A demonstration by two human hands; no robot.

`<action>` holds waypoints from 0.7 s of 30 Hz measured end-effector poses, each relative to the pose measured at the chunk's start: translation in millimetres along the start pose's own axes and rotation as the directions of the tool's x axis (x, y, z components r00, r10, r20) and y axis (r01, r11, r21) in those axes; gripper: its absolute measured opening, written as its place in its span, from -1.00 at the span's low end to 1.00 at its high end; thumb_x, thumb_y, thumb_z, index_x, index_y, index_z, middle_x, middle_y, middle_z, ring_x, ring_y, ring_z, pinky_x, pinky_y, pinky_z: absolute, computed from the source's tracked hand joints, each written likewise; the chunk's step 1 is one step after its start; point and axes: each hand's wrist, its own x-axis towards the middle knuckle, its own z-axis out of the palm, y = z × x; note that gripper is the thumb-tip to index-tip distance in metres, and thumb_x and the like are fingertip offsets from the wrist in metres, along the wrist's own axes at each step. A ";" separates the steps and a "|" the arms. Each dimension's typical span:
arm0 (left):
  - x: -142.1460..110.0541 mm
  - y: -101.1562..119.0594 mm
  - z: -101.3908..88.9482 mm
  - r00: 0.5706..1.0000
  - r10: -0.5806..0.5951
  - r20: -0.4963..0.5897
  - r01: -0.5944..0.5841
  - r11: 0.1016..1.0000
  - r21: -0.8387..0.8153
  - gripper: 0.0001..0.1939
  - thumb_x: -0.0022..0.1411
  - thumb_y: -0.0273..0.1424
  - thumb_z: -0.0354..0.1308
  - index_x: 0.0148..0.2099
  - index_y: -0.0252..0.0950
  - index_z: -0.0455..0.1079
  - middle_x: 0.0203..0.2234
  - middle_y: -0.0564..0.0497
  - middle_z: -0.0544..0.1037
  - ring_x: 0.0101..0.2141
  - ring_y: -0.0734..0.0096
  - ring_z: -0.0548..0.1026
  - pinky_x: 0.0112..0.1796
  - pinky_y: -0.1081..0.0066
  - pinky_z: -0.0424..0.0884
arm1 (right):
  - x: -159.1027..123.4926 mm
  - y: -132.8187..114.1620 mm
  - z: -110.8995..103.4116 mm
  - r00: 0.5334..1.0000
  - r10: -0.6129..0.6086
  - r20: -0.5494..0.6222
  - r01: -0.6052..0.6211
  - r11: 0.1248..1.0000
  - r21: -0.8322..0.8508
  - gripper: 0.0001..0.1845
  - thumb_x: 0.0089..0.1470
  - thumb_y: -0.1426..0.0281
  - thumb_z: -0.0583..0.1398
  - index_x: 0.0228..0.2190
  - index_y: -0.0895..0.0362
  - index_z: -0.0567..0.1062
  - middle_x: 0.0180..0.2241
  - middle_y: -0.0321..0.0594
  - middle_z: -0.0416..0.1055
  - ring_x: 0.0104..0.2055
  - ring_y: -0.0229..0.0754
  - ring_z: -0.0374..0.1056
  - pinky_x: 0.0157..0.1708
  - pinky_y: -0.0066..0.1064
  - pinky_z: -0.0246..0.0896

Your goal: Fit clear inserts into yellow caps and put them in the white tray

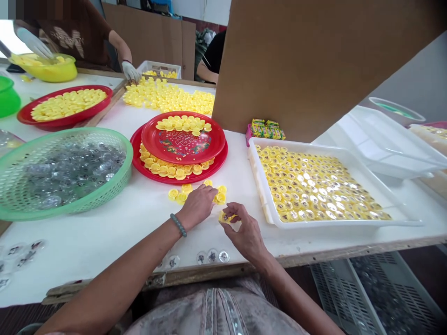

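My right hand [246, 232] pinches a round yellow cap [225, 217] with a small dark print on it, between thumb and fingers. Just left of it, my left hand [199, 207] reaches over loose yellow caps [181, 197] on the white table. Its fingers are bent and close together, and their tips are partly hidden among the caps. Clear discs with dark prints [213, 255] lie along the table's front edge. Beyond my hands, a red tray [218, 139] with yellow caps rests on a larger red tray [138, 165] that also holds caps.
A green basket [120, 186] of clear discs stands left. To the right is a white tray [260, 195] filled with rows of printed yellow caps. Small packets [267, 129] sit by an upright cardboard sheet [296, 65]. A gloved co-worker's hand [131, 70] touches a cap pile.
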 end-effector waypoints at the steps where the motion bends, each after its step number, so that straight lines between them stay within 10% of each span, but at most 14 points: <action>1: -0.9 -0.6 0.8 1.000 0.002 0.018 -0.002 1.000 0.020 -0.72 0.08 -0.58 0.04 -0.13 -0.33 0.37 -0.24 -0.14 0.47 -0.14 0.14 0.36 -0.12 0.22 0.30 | -0.7 -0.6 -0.5 1.000 0.003 0.007 -0.004 1.000 0.030 -0.52 -0.10 0.51 0.20 -0.10 0.07 0.22 -0.27 -0.24 0.43 -0.36 -0.24 0.34 -0.30 -0.33 0.32; 10: -54.6 -10.5 -11.5 0.994 0.025 0.108 -0.008 0.988 -0.154 -0.56 0.03 -0.61 0.00 -0.01 -0.27 0.31 -0.16 -0.07 0.47 -0.12 0.19 0.34 -0.09 0.23 0.28 | -1.7 -2.3 0.1 0.982 -0.135 0.130 0.132 0.991 0.033 -0.42 -0.06 0.46 0.24 -0.01 0.06 0.15 -0.20 -0.21 0.44 -0.27 -0.21 0.36 -0.23 -0.30 0.31; 21: -70.5 -19.7 4.8 0.964 -0.266 0.027 0.240 0.815 -0.527 -0.61 0.03 -0.42 0.14 -0.04 -0.21 0.30 -0.20 0.00 0.48 -0.27 0.34 0.42 -0.25 0.38 0.33 | 33.6 -7.1 12.9 0.852 -0.338 0.399 0.397 0.915 -0.073 -0.52 -0.01 0.56 0.18 -0.02 0.07 0.31 -0.19 -0.18 0.45 -0.13 -0.17 0.35 -0.15 -0.32 0.26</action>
